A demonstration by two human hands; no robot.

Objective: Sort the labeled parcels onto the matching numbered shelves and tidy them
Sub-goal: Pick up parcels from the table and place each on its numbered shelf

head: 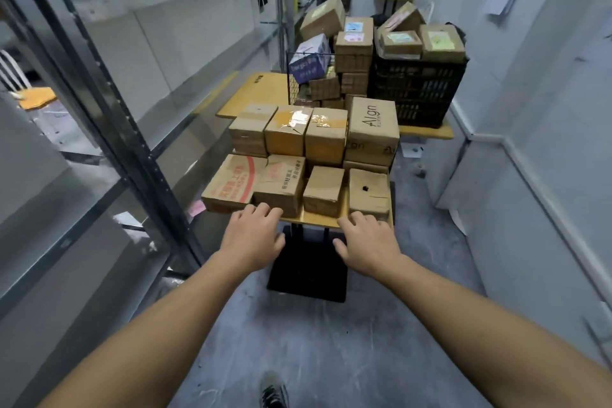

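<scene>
I see my left hand (253, 235) and right hand (367, 242) stretched out side by side. The fingers are loosely spread and hold nothing, with their tips at the near edge of a small yellow table (318, 219). Cardboard parcels (288, 139) sit stacked on it in two tiers. Behind them, more boxes top a black crate (417, 89). Grey metal shelves (198, 103) run along my left.

A yellow-topped desk (314, 219) on a black pedestal base (308, 272) carries cardboard parcels (324, 190) packed close, four along its front edge and more stacked higher behind. Beyond it, a second yellow desk (255, 89) bears a wire basket (293, 89) and a black crate (417, 86).
</scene>
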